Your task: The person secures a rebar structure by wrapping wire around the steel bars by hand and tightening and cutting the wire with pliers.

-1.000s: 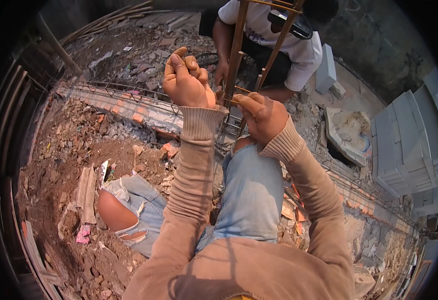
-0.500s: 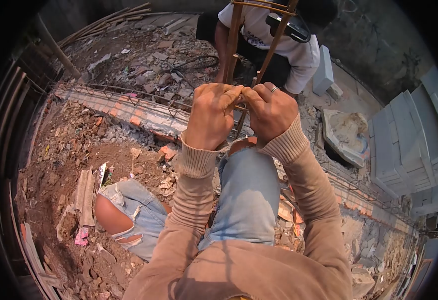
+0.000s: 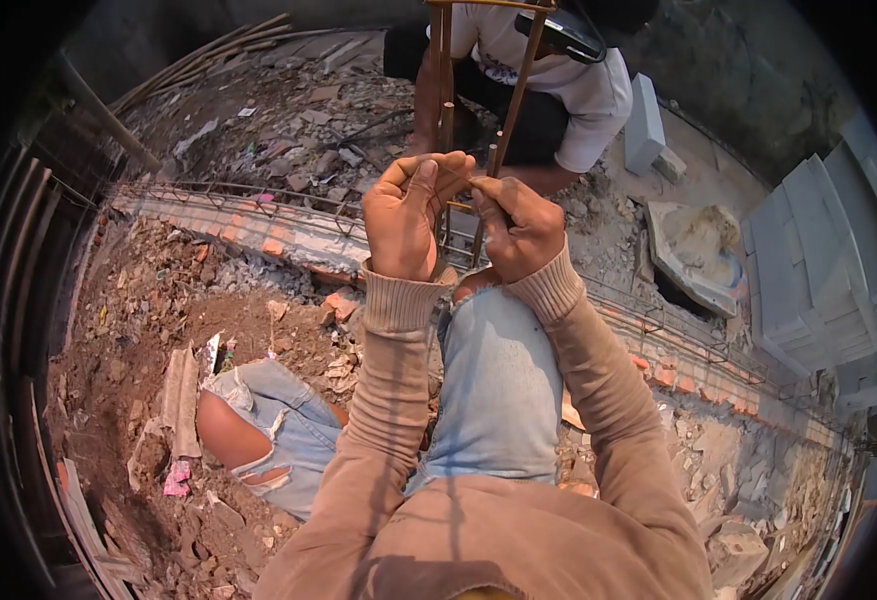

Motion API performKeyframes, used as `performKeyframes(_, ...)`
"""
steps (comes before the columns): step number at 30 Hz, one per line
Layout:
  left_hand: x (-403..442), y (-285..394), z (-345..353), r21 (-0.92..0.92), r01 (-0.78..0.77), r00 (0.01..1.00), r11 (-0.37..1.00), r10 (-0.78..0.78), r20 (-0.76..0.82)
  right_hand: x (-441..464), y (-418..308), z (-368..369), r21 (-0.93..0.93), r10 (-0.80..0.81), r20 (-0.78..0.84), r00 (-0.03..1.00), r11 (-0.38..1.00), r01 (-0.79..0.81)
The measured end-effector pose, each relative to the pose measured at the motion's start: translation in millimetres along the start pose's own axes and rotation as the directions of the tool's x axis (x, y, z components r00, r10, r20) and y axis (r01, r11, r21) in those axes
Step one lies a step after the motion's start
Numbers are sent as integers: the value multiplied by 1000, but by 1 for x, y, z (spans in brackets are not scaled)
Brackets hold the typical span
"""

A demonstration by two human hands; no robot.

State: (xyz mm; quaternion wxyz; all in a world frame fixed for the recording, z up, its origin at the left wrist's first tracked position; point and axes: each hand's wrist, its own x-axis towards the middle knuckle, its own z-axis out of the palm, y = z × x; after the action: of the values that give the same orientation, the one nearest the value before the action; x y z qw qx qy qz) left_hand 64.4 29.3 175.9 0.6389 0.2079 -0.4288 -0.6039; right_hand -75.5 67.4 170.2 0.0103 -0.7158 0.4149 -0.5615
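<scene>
A thin wire (image 3: 460, 174) runs between my two hands, in front of an upright cage of rusty rebar (image 3: 521, 85). My left hand (image 3: 403, 225) has its palm partly turned up, and the thumb presses the wire against the fingers. On the other side my right hand (image 3: 526, 228) pinches the wire between thumb and forefinger. Both hands are above my bent knee in ripped jeans (image 3: 498, 385). Cut rebar ends stick up just beyond my fingers. The lower part of the cage is partly hidden behind my hands.
Another person (image 3: 598, 105) in a white shirt crouches behind the cage. A low brick footing (image 3: 303, 245) with rebar along it crosses the site. Grey blocks (image 3: 823, 270) are stacked at right, near a mortar trough (image 3: 698, 255). Rubble (image 3: 208, 285) covers the ground.
My hands have drawn slightly apart and lower. The left has rolled so its palm shows, and the wire between them is now visible. The view has shifted a little.
</scene>
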Motion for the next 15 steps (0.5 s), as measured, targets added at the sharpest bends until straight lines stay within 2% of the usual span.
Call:
performKeyframes(1,2,-4,-4,-149,12,1000,989,-15,-16,-4,2,3,41,41,7,999,998,-41)
performKeyframes(2,5,-8,-10,-208,53,998,977,-57,-13,-7,7,8,47,-1,-5,1000,999,2)
performKeyframes(6,6,-17,-13,-344,57,997,937,-69,-22,-10,5,9,155,117,68,991,980,-127)
performKeyframes(8,7,-22,-13,-434,30,992,900,-81,-99,-9,3,11,26,91,61,994,995,-93)
performKeyframes(11,6,-23,-9,-506,-2,990,863,-70,-124,-9,2,12,-36,41,77,996,999,-39)
performKeyframes(15,9,-28,-10,-594,-15,991,804,-68,-116,-11,5,13,-43,53,141,989,998,-47)
